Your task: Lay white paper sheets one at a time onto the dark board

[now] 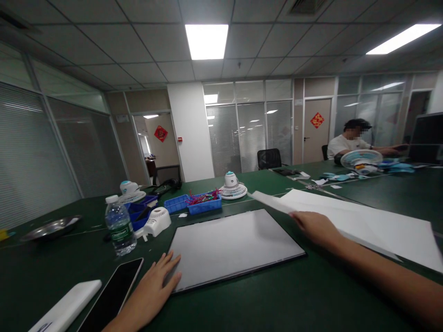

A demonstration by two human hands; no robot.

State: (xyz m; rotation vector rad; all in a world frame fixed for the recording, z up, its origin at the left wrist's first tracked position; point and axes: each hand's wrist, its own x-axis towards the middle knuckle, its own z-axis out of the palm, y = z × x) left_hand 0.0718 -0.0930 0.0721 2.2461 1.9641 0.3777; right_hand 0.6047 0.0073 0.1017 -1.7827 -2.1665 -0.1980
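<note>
At the far left of the dark green table [263, 304], a small yellow thing [4, 234] shows at the picture's edge, and a shallow metal bowl [51, 229] lies near it. Closer in, a white slab [67, 306] lies just beside a phone [112, 293], whose screen is dark. Behind these stands a capped water bottle [120, 233] with a green label, upright and part full. Beyond it are a small white fan [129, 193] and some blue bins [143, 207], with a white plastic housing [159, 222] in front of the bins. The left hand [157, 282] comes in past the phone, its fingers spread and straight, gripping nothing, the fingertips at the left edge of a flat gray panel [231, 249] with a thin dark rim. That panel lies flat on the table in front of the person, between the two hands. Behind it, a blue tray [206, 208] holds a tangle of red wires [204, 197], and just to the right another white fan [232, 188] rests grille down. A black chair [269, 159] stands past the table. To the right of the panel, the right hand [316, 227] has its fingers closed on the edge of a white sheet [272, 201]; some of its fingers are hidden. Under and beyond that arm lies a pile of large white paper [367, 223]. Farther back, a co-worker [341, 145] sits behind a larger fan [362, 160], near a dark monitor [429, 138] at the far right.
</note>
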